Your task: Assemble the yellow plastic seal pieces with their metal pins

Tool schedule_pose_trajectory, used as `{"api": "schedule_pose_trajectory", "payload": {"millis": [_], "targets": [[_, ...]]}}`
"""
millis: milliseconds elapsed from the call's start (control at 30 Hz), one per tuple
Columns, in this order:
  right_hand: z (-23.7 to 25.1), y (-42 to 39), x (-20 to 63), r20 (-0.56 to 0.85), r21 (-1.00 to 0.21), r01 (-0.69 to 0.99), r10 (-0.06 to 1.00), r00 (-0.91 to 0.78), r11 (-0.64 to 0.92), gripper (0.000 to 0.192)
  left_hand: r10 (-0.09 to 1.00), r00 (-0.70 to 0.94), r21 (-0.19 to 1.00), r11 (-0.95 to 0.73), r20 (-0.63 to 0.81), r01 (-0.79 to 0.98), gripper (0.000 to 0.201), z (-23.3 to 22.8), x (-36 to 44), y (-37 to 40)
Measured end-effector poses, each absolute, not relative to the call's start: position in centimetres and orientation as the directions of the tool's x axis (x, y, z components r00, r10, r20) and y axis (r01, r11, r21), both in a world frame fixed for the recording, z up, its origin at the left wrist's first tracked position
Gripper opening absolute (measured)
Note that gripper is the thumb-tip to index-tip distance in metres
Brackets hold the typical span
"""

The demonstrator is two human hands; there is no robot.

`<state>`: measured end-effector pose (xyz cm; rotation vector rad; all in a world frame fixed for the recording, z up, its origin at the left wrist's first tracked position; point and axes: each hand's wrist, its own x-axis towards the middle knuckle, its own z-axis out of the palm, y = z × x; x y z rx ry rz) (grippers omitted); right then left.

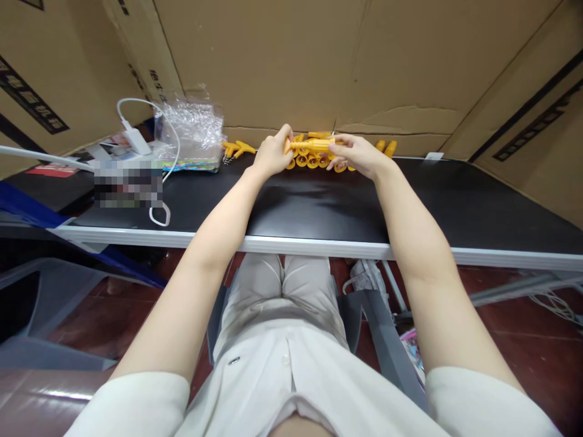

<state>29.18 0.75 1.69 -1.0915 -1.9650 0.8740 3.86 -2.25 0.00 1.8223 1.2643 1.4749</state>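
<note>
Head view. Black table [455, 206], white front edge, cardboard walls behind and beside. Left hand [272, 155] and right hand [359, 155] each pinch an end of a yellow plastic piece [312, 145], above the yellow pile [314, 160]. Crinkled bag [191, 130] left of left hand; bare tabletop right of right hand.

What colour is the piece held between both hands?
Yellow-orange piece, held by left hand and right hand; head view.

no readable text anywhere.
</note>
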Motion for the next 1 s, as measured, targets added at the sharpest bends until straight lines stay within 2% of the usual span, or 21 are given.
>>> {"api": "schedule_pose_trajectory", "payload": {"millis": [133, 333, 500, 633, 733, 833, 1000], "targets": [[1.8, 0.3, 29.1, 0.322, -0.784, 0.421, 0.879, -0.353, 0.456, 0.085, 0.875, 0.025, 0.806, -0.457, 0.484, 0.376, 0.035, 0.0, 3.8, -2.2], [1.5, 0.4, 28.4, 0.315, -0.794, 0.413, 0.883, -0.348, 0.445, 0.100, 0.851, 0.023, 0.774, -0.489, 0.525, 0.402, 0.035, 0.2, 4.2, -2.5], [1.2, 1.0, 28.2, 0.301, -0.810, 0.412, 0.899, -0.318, 0.417, 0.097, 0.864, -0.003, 0.818, -0.475, 0.503, 0.326, 0.035, 0.2, 4.3, -2.5], [1.4, 1.2, 28.7, 0.237, -0.808, 0.447, 0.907, -0.349, 0.384, 0.101, 0.856, 0.001, 0.804, -0.485, 0.516, 0.344, 0.035, 0.1, 4.1, -2.3], [1.7, 0.8, 29.1, 0.212, -0.801, 0.459, 0.899, -0.382, 0.384, 0.092, 0.857, -0.005, 0.802, -0.481, 0.516, 0.355, 0.038, 0.1, 3.9, -2.2], [2.0, 0.2, 29.3, 0.265, -0.787, 0.442, 0.883, -0.386, 0.430, 0.077, 0.850, 0.013, 0.784, -0.492, 0.527, 0.379, 0.039, 0.1, 3.6, -2.0], [2.0, 0.0, 29.0, 0.339, -0.794, 0.388, 0.870, -0.357, 0.469, 0.073, 0.859, -0.013, 0.818, -0.482, 0.511, 0.315, 0.042, 0.1, 3.4, -1.9]]}}
